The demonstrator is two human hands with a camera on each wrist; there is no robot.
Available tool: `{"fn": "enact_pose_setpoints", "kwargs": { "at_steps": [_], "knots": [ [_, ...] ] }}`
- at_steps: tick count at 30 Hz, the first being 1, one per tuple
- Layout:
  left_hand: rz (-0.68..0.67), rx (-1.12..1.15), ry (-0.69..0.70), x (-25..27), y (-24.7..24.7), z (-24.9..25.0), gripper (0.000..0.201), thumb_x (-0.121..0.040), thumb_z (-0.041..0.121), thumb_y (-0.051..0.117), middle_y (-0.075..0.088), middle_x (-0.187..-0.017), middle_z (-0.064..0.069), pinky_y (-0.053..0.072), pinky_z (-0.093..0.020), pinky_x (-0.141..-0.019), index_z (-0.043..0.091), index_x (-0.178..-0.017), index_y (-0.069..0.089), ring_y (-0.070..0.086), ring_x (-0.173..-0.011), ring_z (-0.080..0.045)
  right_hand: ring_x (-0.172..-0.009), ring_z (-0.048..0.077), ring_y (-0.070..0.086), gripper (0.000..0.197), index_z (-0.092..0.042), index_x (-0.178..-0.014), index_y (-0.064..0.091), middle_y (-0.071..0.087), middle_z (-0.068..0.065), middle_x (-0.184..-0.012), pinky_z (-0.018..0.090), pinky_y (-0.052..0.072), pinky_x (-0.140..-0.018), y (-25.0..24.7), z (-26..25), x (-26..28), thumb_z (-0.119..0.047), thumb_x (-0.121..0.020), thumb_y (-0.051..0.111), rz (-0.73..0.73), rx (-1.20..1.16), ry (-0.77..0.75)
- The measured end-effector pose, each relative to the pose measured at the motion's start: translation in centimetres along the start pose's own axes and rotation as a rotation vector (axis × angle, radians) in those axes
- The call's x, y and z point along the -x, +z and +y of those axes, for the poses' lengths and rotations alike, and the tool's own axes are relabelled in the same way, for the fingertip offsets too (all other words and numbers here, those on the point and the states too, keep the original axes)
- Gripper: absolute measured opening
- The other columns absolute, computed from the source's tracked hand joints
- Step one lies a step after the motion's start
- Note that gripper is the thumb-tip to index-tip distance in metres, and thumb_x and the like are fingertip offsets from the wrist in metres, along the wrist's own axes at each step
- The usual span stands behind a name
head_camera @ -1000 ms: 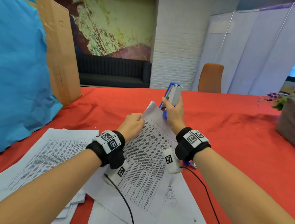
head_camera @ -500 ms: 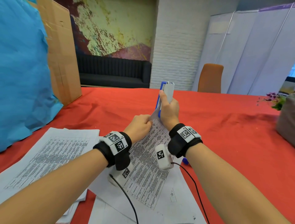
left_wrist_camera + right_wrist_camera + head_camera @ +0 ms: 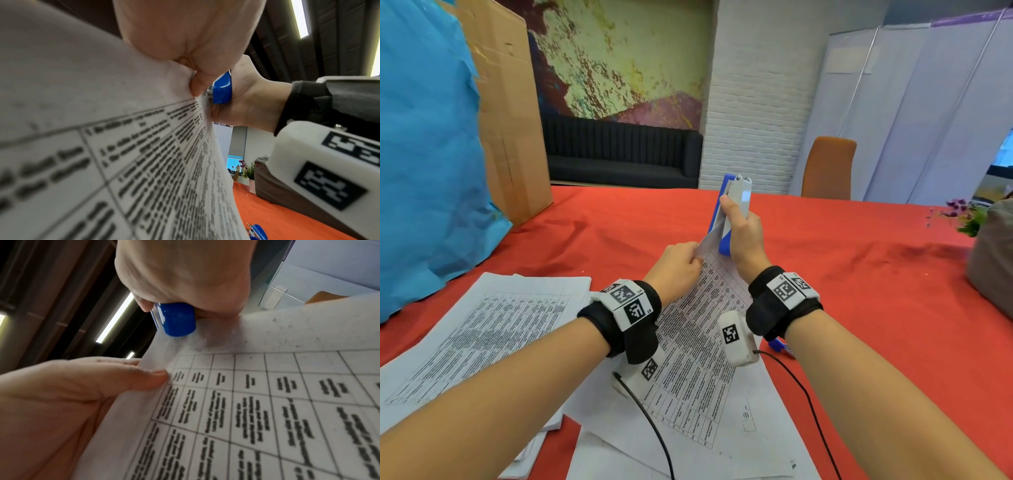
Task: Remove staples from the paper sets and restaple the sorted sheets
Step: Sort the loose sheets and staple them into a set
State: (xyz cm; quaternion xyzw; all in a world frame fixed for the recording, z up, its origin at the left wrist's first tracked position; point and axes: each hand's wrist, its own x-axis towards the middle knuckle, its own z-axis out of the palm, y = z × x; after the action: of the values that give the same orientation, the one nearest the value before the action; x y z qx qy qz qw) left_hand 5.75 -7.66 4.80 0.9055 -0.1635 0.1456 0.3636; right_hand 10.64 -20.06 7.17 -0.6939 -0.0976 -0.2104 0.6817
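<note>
A blue and white stapler [image 3: 732, 212] stands nearly upright in my right hand [image 3: 743, 236], whose fingers wrap round its body. The top corner of a printed paper set [image 3: 698, 346] sits between the stapler's two halves. My left hand [image 3: 675, 265] pinches that sheet just left of the stapler, thumb on the printed side [image 3: 152, 379]. The stapler's blue end [image 3: 222, 89] shows beside the left fingers, and again under the right palm [image 3: 176, 321]. The sheet's lower part lies on the red tablecloth [image 3: 859, 291].
More printed sheets [image 3: 482, 329] lie stacked at the left, others under the held set. A small blue staple remover [image 3: 780, 346] lies by my right wrist. A cardboard box [image 3: 513, 120] and blue paper [image 3: 424, 154] stand far left, a grey bag [image 3: 993, 257] and flowers at the right.
The right hand turned the stapler more upright and drew it nearer with the paper corner inside. The left hand slid along the sheet toward the stapler, and the corner lifted.
</note>
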Motion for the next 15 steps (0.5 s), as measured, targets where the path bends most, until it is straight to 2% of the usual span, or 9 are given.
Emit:
{"fn": "enact_pose_setpoints", "kwargs": {
  "at_steps": [2, 5, 9, 12, 15],
  "knots": [
    [0.001, -0.016, 0.010, 0.03, -0.11, -0.03, 0.022, -0.092, 0.007, 0.039, 0.046, -0.063, -0.001, 0.026, -0.032, -0.050, 0.012, -0.071, 0.042, 0.040, -0.058, -0.021, -0.062, 0.019, 0.041, 0.042, -0.021, -0.059, 0.045, 0.043, -0.003, -0.059, 0.036, 0.034, -0.061, 0.05, 0.09, -0.01, -0.059, -0.072, 0.057, 0.006, -0.004, 0.008],
    [-0.009, -0.005, 0.019, 0.12, -0.32, -0.09, 0.014, -0.092, 0.008, 0.039, 0.051, -0.069, -0.001, 0.031, -0.026, -0.050, 0.011, -0.082, 0.047, 0.045, -0.062, -0.022, -0.060, 0.018, 0.045, 0.045, -0.022, -0.058, 0.046, 0.047, -0.004, -0.058, 0.036, 0.037, -0.059, 0.36, 0.19, 0.01, -0.063, -0.073, 0.059, 0.021, 0.008, -0.002],
    [-0.003, 0.013, 0.055, 0.33, -0.47, -0.17, 0.021, -0.093, 0.007, 0.039, 0.060, -0.078, -0.005, 0.036, -0.029, -0.055, 0.013, -0.104, 0.056, 0.052, -0.065, -0.022, -0.054, 0.013, 0.046, 0.048, -0.022, -0.055, 0.045, 0.049, -0.008, -0.054, 0.033, 0.038, -0.058, 0.66, 0.10, -0.18, -0.056, -0.085, 0.059, 0.096, 0.010, 0.015],
    [0.000, 0.002, 0.087, 0.49, -0.17, -0.14, 0.019, -0.093, 0.005, 0.039, 0.053, -0.068, 0.003, 0.033, -0.021, -0.049, 0.009, -0.100, 0.056, 0.046, -0.056, -0.011, -0.051, 0.013, 0.040, 0.051, -0.024, -0.049, 0.039, 0.042, -0.011, -0.048, 0.033, 0.033, -0.055, 0.79, -0.07, -0.34, -0.054, -0.087, 0.057, 0.126, 0.010, -0.037],
    [0.053, 0.020, 0.113, 0.47, 0.40, -0.29, 0.018, -0.093, 0.003, 0.040, 0.053, -0.067, 0.000, 0.032, -0.028, -0.054, 0.005, -0.099, 0.056, 0.044, -0.055, -0.012, -0.052, 0.014, 0.038, 0.051, -0.024, -0.051, 0.035, 0.039, -0.008, -0.050, 0.031, 0.030, -0.051, 0.92, -0.34, -0.43, -0.052, -0.088, 0.055, 0.082, 0.022, -0.089]
  ]
}}
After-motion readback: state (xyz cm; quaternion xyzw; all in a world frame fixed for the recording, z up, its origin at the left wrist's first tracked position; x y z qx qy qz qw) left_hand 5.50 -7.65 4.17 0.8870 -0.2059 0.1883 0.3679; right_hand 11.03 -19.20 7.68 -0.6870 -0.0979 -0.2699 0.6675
